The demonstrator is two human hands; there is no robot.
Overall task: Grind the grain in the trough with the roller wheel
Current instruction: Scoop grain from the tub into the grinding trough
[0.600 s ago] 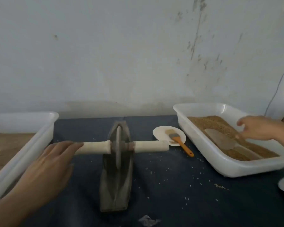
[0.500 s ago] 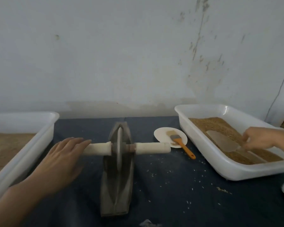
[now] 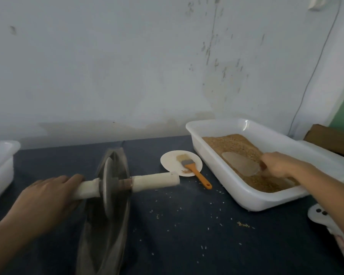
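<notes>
Our left hand (image 3: 46, 197) curls over the left end of the roller wheel (image 3: 107, 185), which stands in the dark trough (image 3: 105, 231) on the table (image 3: 187, 225). Our right hand (image 3: 276, 164) grips the scoop (image 3: 240, 163) lying on the grain (image 3: 236, 144) in the white tub (image 3: 244, 197). A brush (image 3: 195, 169) lies across a small plate (image 3: 171, 161) between trough and tub.
</notes>
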